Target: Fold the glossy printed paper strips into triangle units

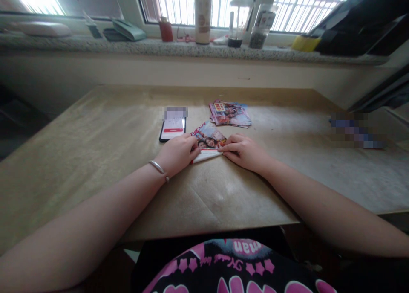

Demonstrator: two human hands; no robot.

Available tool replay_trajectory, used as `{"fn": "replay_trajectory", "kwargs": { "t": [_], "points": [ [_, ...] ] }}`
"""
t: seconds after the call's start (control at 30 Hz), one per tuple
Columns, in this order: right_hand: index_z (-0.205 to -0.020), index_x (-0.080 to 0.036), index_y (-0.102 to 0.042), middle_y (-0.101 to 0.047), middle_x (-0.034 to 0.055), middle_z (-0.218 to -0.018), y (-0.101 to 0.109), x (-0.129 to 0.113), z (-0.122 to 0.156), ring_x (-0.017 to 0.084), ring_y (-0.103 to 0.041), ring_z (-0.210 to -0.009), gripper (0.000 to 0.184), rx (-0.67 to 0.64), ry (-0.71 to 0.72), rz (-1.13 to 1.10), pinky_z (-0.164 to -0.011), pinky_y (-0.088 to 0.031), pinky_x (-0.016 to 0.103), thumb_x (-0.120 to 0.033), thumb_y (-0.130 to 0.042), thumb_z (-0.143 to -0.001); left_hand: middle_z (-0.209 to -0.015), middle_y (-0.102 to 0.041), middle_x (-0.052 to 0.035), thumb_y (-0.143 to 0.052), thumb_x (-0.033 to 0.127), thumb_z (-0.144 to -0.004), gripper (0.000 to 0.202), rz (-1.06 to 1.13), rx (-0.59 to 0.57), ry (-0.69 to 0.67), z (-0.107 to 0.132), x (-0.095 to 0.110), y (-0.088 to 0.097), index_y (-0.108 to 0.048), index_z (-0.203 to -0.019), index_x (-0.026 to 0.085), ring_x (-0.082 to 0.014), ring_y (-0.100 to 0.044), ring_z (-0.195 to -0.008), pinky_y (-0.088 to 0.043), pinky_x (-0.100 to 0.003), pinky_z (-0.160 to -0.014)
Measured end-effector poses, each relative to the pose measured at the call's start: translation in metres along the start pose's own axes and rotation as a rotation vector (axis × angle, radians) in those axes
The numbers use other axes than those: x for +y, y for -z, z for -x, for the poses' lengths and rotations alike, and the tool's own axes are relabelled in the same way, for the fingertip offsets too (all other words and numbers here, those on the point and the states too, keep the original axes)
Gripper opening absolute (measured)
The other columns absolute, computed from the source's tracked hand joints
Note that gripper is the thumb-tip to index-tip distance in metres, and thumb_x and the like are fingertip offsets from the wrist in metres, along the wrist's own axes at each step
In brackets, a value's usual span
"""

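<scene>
A glossy printed flyer (208,137), folded to a point, lies on the tan paper-covered table (220,199) between my hands. Its white and red folded edge shows at the bottom. My left hand (177,154), with a silver bangle (157,167) on the wrist, holds the flyer's left side. My right hand (243,152) presses its fingers along the lower right fold. Beyond the flyer lies a small stack of similar flyers (230,114), untouched. A smartphone (172,131) with a lit screen lies just past my left hand.
A blurred object (356,131) lies on the table at the right. Beyond the table's far edge, a stone windowsill (159,47) holds a tall bottle (203,15), a red container (166,30), a jar (258,39) and several small items. Dark objects stand at the upper right.
</scene>
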State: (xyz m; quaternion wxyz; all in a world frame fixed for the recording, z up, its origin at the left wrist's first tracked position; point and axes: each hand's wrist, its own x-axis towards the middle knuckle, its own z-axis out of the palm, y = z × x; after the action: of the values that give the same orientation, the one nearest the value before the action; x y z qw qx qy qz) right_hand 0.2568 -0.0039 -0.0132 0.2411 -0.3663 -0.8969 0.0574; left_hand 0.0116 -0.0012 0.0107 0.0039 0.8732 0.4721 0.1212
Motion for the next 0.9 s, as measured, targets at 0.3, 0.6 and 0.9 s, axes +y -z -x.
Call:
{"fn": "replay_trajectory", "kwargs": {
  "t": [0.3, 0.6, 0.9],
  "points": [
    [-0.1, -0.02, -0.077, -0.068, 0.0089, -0.091, 0.002, -0.003, -0.001, 0.019, -0.06, -0.084, 0.022, -0.01, -0.007, 0.037, -0.078, -0.048, 0.033, -0.024, -0.057, -0.09, -0.085, -0.061, -0.0043, -0.056, 0.035, -0.09, 0.021, 0.022, 0.003, 0.04, -0.001, -0.001, -0.001, -0.062, -0.084, 0.016, -0.0164, -0.056, -0.073, -0.042, -0.027, -0.066],
    [-0.1, -0.02, -0.077, -0.068, 0.0093, -0.092, 0.003, -0.007, -0.001, 0.019, -0.06, -0.086, 0.023, -0.019, -0.02, 0.053, -0.079, -0.048, 0.033, -0.026, -0.056, -0.091, -0.094, -0.066, -0.0043, -0.053, 0.021, -0.091, 0.021, 0.147, -0.076, -0.209, 0.002, -0.023, 0.004, -0.073, -0.098, 0.021, -0.0154, -0.061, -0.084, -0.046, -0.025, -0.076],
    [-0.101, -0.021, -0.077, -0.068, 0.0089, -0.092, 0.004, -0.008, 0.0, 0.02, -0.06, -0.085, 0.024, -0.024, -0.02, 0.091, -0.078, -0.048, 0.033, -0.026, -0.055, -0.092, -0.089, -0.068, -0.0033, -0.053, 0.02, -0.092, 0.023, 0.045, -0.098, -0.264, 0.004, -0.021, 0.011, -0.076, -0.093, 0.023, -0.0143, -0.061, -0.078, -0.044, -0.025, -0.071]
  ]
}}
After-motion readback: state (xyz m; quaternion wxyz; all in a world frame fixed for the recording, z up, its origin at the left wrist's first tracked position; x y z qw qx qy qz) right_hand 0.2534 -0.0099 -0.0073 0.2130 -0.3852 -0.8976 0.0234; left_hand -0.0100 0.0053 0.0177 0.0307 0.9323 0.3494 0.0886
